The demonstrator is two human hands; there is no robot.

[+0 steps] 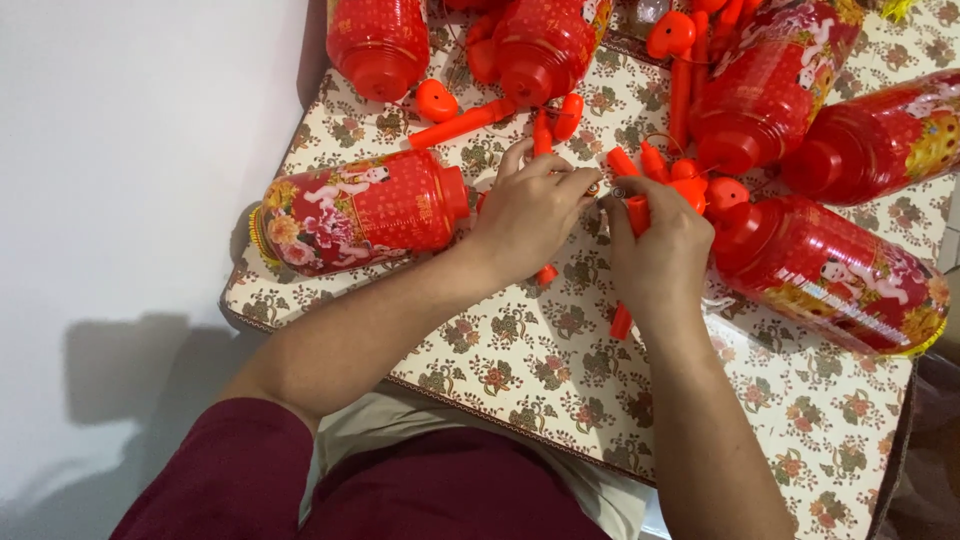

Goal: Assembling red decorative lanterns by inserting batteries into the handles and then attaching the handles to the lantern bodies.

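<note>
Floral table (520, 370): red lanterns (360, 212) flank both hands (600, 225).

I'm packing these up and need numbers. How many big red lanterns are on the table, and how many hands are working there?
Red lanterns: 6, the nearest to the left hand lying on its side on the flowered table.
Hands: 2; the right hand grips an orange stick.
Total: 8.

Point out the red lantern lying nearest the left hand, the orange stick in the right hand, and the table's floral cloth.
red lantern (350, 212), head view, middle of its printed body.
orange stick (637, 212), head view, the part above the right hand's fingers.
floral cloth (800, 420), head view, a bare patch.
</note>
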